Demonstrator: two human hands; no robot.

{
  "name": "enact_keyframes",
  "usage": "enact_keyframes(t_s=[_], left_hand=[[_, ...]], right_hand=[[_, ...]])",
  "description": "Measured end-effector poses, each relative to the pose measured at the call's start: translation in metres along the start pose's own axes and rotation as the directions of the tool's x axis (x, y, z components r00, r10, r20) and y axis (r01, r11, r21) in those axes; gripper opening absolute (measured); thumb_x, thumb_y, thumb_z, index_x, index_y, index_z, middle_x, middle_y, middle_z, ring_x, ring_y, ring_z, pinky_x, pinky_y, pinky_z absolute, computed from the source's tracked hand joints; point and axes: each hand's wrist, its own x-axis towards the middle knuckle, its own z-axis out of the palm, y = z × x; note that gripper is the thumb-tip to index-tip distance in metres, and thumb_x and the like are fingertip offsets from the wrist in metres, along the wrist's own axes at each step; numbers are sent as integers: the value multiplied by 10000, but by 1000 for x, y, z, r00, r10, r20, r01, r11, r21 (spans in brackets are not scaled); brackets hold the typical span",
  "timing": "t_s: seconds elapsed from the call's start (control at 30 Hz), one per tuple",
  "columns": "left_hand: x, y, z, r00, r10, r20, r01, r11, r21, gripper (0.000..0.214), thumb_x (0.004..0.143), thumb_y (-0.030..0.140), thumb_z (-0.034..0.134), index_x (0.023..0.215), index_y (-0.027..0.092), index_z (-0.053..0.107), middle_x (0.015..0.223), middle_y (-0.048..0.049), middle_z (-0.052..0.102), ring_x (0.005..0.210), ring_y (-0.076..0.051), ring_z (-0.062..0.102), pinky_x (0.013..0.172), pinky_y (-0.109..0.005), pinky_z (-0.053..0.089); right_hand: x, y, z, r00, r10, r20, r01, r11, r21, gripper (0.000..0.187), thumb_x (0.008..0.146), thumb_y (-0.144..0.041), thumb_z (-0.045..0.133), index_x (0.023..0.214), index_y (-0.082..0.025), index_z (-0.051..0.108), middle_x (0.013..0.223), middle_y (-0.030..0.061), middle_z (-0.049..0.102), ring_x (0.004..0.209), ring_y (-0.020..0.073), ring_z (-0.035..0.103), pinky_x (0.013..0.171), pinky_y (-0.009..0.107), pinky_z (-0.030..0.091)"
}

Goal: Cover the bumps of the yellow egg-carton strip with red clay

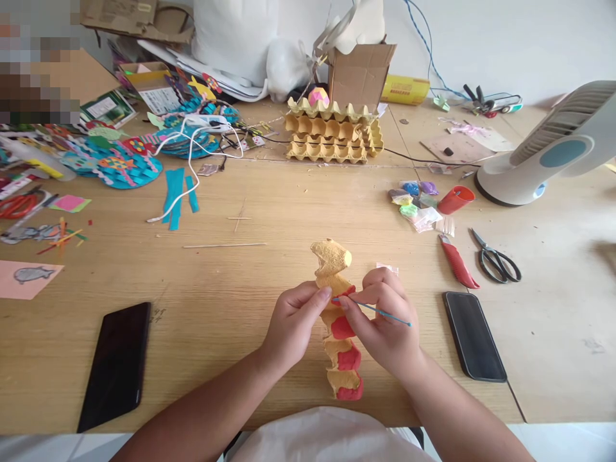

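A strip cut from a yellow egg carton (332, 350) runs lengthwise in front of me, with red clay-like patches (349, 359) on several of its cups. My left hand (297, 317) grips the strip's left edge near its upper half, thumb on top. In my right hand (385, 317), a thin blue modelling stick (385, 313) is pinched, its tip at the red patch beside my left thumb. The right fingers also rest against the strip's right side and partly cover that patch.
To the right lie a phone (474, 335), scissors (499, 258), a red cutter (458, 262), a red cup (456, 199) and bagged clay (409, 196). A fan (553, 147) stands behind. Another phone (117, 366) is at left; egg cartons (327, 149) are stacked at the back.
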Motion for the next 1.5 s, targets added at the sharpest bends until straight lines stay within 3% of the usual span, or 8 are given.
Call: enact_keyframes(t_s=[0.5,0.8,1.03,1.3,1.5], left_hand=[[-1,0,-1,999,4,34,-5,999,39,448,945,568,773,682,207,728,725,-60,718,788,-239,670,780,-365,528],[3,4,3,998,-65,0,65,989,-136,508,866,546,869,584,198,629,604,6,570,647,-154,510,649,-297,435],[2,6,4,999,-32,16,34,987,-156,490,882,507,870,579,201,637,587,28,510,609,-139,434,675,-303,447],[1,4,0,1000,-12,21,14,995,-95,474,920,480,836,578,210,648,607,-9,613,679,-189,590,759,-343,510],[0,2,-2,1000,1,7,-1,999,-33,469,923,536,818,618,207,683,648,-29,657,712,-207,630,739,-349,517]], right_hand=[[0,1,1,999,43,4,-43,997,65,261,931,-18,715,887,-246,596,812,-29,541,751,155,568,711,337,422],[3,-1,-5,998,25,49,-37,967,251,242,926,-41,730,895,-252,617,800,-25,568,758,163,579,681,323,442],[7,-3,-4,997,-13,77,0,984,176,244,926,-35,733,890,-246,616,798,-19,603,748,159,586,665,315,449],[4,-2,-1,1000,-6,29,3,995,100,251,934,-30,723,877,-241,599,808,-20,569,728,148,566,649,305,440],[2,-3,-3,999,11,47,-21,978,207,244,926,-31,718,889,-247,612,780,-30,570,745,153,575,664,308,448]])
